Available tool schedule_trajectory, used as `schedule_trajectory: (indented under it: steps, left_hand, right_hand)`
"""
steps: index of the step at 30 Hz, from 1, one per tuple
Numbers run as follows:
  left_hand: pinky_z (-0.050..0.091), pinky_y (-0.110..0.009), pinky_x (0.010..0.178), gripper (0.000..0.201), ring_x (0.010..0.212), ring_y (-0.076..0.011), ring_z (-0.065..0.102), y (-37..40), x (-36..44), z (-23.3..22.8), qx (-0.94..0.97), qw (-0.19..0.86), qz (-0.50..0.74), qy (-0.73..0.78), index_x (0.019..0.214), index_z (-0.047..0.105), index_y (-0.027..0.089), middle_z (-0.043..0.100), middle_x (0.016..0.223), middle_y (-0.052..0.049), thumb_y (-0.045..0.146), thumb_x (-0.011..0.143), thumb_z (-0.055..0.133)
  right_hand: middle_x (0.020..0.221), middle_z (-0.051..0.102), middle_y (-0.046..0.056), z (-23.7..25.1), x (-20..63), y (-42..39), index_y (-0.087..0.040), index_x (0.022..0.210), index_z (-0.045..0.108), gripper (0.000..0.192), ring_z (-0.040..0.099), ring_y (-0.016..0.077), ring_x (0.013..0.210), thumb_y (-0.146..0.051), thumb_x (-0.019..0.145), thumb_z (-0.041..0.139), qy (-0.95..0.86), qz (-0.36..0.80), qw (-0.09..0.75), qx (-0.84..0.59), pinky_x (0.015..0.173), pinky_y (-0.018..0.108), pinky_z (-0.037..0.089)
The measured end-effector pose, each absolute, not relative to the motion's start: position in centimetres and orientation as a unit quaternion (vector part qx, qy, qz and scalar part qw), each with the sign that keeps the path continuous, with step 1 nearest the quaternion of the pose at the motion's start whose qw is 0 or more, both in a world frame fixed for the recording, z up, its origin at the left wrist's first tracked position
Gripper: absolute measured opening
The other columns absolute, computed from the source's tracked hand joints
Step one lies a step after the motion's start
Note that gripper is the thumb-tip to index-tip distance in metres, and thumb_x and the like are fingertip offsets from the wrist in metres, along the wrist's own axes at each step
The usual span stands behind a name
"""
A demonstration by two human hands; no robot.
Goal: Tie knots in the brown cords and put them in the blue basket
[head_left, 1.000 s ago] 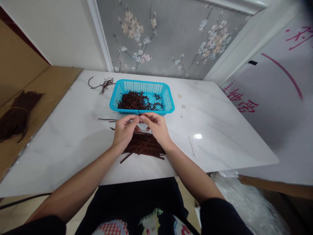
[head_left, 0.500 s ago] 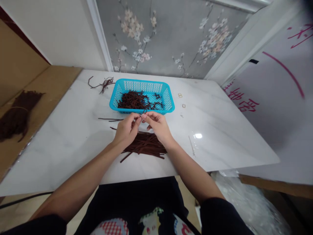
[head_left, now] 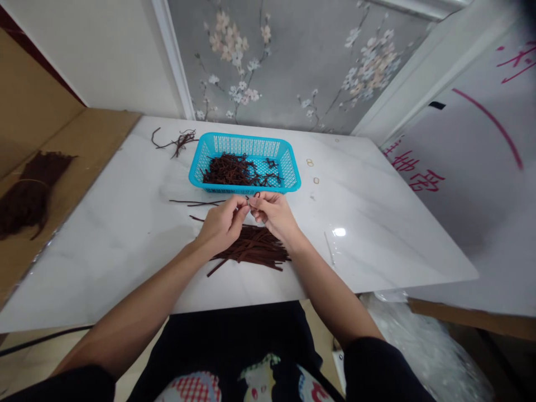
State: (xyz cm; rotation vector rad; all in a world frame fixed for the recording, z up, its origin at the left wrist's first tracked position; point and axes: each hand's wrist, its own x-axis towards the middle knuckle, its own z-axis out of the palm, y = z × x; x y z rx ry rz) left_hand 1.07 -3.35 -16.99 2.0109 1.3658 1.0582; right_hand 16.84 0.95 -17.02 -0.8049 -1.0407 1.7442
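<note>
The left hand (head_left: 226, 222) and the right hand (head_left: 274, 216) meet over the middle of the desk (head_left: 377, 223), just in front of the blue basket (head_left: 247, 146). Each one pinches tight with thumb and fingertips, and between them is one thin brown strip (head_left: 257, 195). A little loop of it peeks up by the right fingertips. The fingers hide most of it, so I can't tell how it is wound. The strip is small and bendy, so a tiny pinch on both sides seems the best way to steer it. The pile of flat strips (head_left: 255, 245) lies under the hands, toward the near edge of the desk, maybe so the next one is easy to grab. The basket sits near the far edge, close by, and holds lots of short, bent brown bits (head_left: 230, 169). A small tangle (head_left: 182, 143) lies near the far left corner, perhaps to keep it out of the way. Half a second ago, the loop stood taller, right up at the basket's front rim; now it looks smaller and lower. The hands have slid a bit to the right, and more of the loose strips (head_left: 196, 202) beside the left hand can be seen. The basket and the big pile look the same.
</note>
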Motion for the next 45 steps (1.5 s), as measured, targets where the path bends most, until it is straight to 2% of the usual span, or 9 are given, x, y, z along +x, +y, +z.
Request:
schedule_trajectory:
  steps: [6, 14, 18, 20, 26, 34, 37, 41, 45]
  left_hand:
    - [0.039, -0.026, 0.065, 0.016, 0.061, -0.0126, 0.054, -3.4, 0.8, -16.8, 0.762, 0.222, 0.372, 0.481, 0.092, 0.053, 0.02, 0.059, 0.069, 0.002, 0.033, 0.098, 0.045]
    - [0.041, -0.027, 0.066, 0.019, 0.062, -0.012, 0.055, -3.4, 0.7, -16.9, 0.758, 0.253, 0.378, 0.468, 0.09, 0.054, 0.021, 0.058, 0.068, 0.003, 0.035, 0.098, 0.046]
    - [0.044, -0.024, 0.058, 0.025, 0.057, -0.0092, 0.058, -3.0, 0.6, -17.5, 0.685, 0.303, 0.444, 0.492, 0.109, 0.052, 0.023, 0.062, 0.085, 0.002, 0.044, 0.098, 0.046]
    - [0.044, -0.024, 0.057, 0.029, 0.057, -0.0086, 0.059, -2.8, 0.5, -17.6, 0.676, 0.295, 0.45, 0.503, 0.113, 0.051, 0.024, 0.063, 0.091, 0.002, 0.047, 0.097, 0.047]
    - [0.044, -0.026, 0.062, 0.028, 0.056, -0.0119, 0.06, -2.8, 0.6, -17.4, 0.683, 0.313, 0.418, 0.511, 0.096, 0.051, 0.022, 0.057, 0.061, 0.006, 0.049, 0.099, 0.044]
    - [0.047, -0.024, 0.059, 0.031, 0.056, -0.011, 0.06, -2.5, 0.6, -16.8, 0.592, 0.407, 0.489, 0.495, 0.091, 0.048, 0.022, 0.053, 0.066, 0.006, 0.052, 0.097, 0.046]
    - [0.048, -0.024, 0.064, 0.029, 0.066, -0.0116, 0.061, -2.3, 0.0, -16.5, 0.613, 0.379, 0.496, 0.484, 0.092, 0.053, 0.021, 0.056, 0.076, 0.003, 0.05, 0.095, 0.052]
    - [0.048, -0.025, 0.07, 0.026, 0.086, -0.0149, 0.062, -2.1, -0.4, -16.3, 0.676, 0.28, 0.463, 0.5, 0.099, 0.059, 0.021, 0.063, 0.093, -0.002, 0.046, 0.094, 0.054]
    - [0.045, -0.024, 0.066, 0.026, 0.081, -0.0145, 0.06, -2.0, -0.3, -16.1, 0.71, 0.271, 0.414, 0.502, 0.09, 0.06, 0.02, 0.063, 0.089, -0.002, 0.044, 0.095, 0.052]
  right_hand:
    - [0.053, 0.059, -0.005, -17.2, 17.8, 1.5, -0.015, 0.065, 0.065, 0.021, 0.052, 0.0036, 0.045, -0.027, 0.067, 0.083, -0.392, 0.764, 0.405, -0.315, 0.043, 0.013, 0.042]
    - [0.055, 0.062, -0.004, -16.9, 17.9, 1.6, -0.014, 0.065, 0.069, 0.02, 0.057, 0.0042, 0.049, -0.025, 0.064, 0.086, -0.391, 0.762, 0.416, -0.306, 0.049, 0.013, 0.048]
    - [0.059, 0.067, -0.002, -16.5, 18.0, 1.4, -0.014, 0.07, 0.072, 0.017, 0.059, 0.0048, 0.051, -0.025, 0.067, 0.085, -0.419, 0.746, 0.409, -0.318, 0.051, 0.014, 0.049]
    - [0.062, 0.068, -0.001, -16.4, 18.0, 1.3, -0.014, 0.072, 0.073, 0.018, 0.06, 0.0053, 0.053, -0.026, 0.066, 0.086, -0.43, 0.739, 0.403, -0.326, 0.052, 0.014, 0.049]
    - [0.063, 0.071, -0.001, -16.5, 17.7, 1.0, -0.014, 0.071, 0.073, 0.021, 0.064, 0.0074, 0.056, -0.028, 0.064, 0.087, -0.436, 0.746, 0.381, -0.33, 0.056, 0.017, 0.053]
    - [0.062, 0.07, -0.001, -16.3, 17.6, 0.8, -0.014, 0.07, 0.072, 0.021, 0.063, 0.0069, 0.055, -0.026, 0.063, 0.088, -0.435, 0.752, 0.379, -0.321, 0.055, 0.017, 0.051]
    - [0.068, 0.072, -0.001, -16.6, 17.6, 0.9, -0.016, 0.075, 0.075, 0.021, 0.062, 0.007, 0.059, -0.029, 0.064, 0.088, -0.445, 0.741, 0.382, -0.326, 0.059, 0.02, 0.051]
    - [0.075, 0.074, -0.001, -17.1, 17.6, 1.1, -0.019, 0.083, 0.079, 0.023, 0.062, 0.0088, 0.067, -0.031, 0.064, 0.087, -0.492, 0.701, 0.393, -0.335, 0.069, 0.024, 0.05]
    - [0.075, 0.074, -0.001, -17.4, 17.6, 1.3, -0.019, 0.092, 0.078, 0.029, 0.06, 0.0106, 0.065, -0.031, 0.066, 0.085, -0.545, 0.659, 0.396, -0.334, 0.068, 0.026, 0.048]
